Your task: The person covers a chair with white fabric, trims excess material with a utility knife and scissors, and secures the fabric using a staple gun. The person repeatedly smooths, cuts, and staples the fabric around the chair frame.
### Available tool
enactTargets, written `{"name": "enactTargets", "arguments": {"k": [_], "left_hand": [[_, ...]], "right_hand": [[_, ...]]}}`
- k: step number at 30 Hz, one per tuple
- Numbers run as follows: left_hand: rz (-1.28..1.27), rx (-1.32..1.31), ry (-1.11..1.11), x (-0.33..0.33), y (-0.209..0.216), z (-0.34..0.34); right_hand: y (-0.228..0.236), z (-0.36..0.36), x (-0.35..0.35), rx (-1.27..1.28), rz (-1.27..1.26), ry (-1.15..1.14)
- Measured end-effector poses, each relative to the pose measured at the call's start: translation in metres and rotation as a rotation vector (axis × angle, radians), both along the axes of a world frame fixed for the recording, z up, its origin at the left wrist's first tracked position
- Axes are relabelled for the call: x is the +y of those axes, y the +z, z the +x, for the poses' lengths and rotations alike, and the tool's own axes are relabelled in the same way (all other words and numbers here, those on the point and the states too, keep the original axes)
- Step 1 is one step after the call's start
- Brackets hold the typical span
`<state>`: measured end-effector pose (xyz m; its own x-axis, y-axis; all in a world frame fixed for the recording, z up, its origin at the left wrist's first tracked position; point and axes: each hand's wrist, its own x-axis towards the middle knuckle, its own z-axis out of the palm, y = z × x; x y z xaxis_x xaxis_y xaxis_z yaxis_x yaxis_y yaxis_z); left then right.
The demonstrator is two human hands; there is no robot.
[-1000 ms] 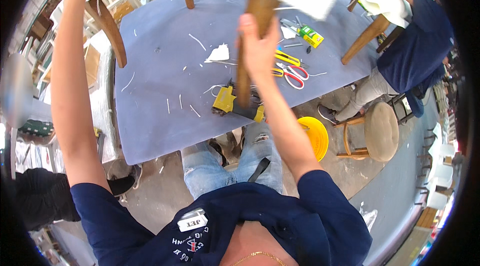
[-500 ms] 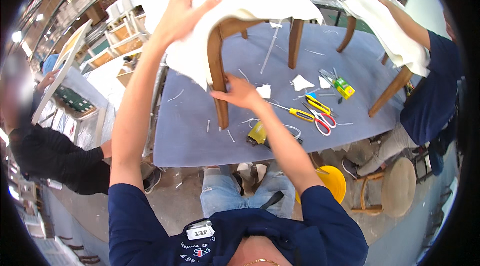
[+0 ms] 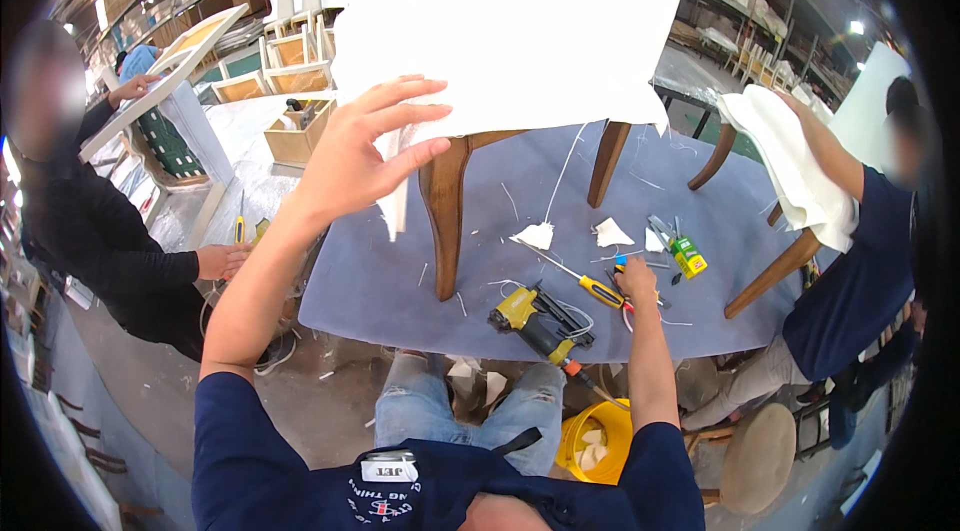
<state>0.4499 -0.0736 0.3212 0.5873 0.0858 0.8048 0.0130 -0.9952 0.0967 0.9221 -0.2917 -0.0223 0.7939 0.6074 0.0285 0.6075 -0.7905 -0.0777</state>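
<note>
Left hand [image 3: 375, 146]: I see it spread open at the white-covered chair [image 3: 520, 61].
Right hand [image 3: 638, 280]: over the blue-tipped cutter [image 3: 621, 262]; whether gripping, I cannot tell.

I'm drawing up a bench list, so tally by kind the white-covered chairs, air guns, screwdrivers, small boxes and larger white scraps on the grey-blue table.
White-covered chairs: 2
Air gun: 1
Screwdriver: 1
Small box: 1
Larger white scraps: 3
Total: 8
</note>
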Motion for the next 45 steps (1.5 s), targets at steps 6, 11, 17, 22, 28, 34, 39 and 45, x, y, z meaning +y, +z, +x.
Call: {"name": "enactTargets", "arguments": {"k": [6,11,17,22,28,34,39,45], "left_hand": [[-0.286,0.105,-0.025,0.012,0.031,0.001],[0.106,-0.209,0.339,0.073,0.080,0.060],[0.100,-0.207,0.429,0.132,0.067,0.104],[0.062,-0.418,0.213,0.028,0.020,0.061],[-0.118,-0.206,0.469,0.014,-0.008,0.017],[-0.280,-0.112,0.406,0.027,-0.022,-0.009],[-0.280,-0.156,0.386,0.024,-0.022,-0.012],[-0.336,-0.206,0.317,0.027,-0.024,-0.011]], "right_hand": [[0.020,0.003,0.002,0.016,-0.071,0.070],[0.089,0.004,-0.039,-0.161,0.235,0.099],[0.198,-0.052,-0.127,-0.483,1.147,0.066],[0.132,-0.059,-0.191,0.119,1.812,-0.037],[0.147,-0.143,-0.086,0.734,1.773,0.171],[0.242,-0.277,0.033,0.777,1.612,0.651],[0.263,-0.337,0.088,0.655,1.399,0.728],[0.258,-0.347,0.122,0.534,1.283,0.676]]}}
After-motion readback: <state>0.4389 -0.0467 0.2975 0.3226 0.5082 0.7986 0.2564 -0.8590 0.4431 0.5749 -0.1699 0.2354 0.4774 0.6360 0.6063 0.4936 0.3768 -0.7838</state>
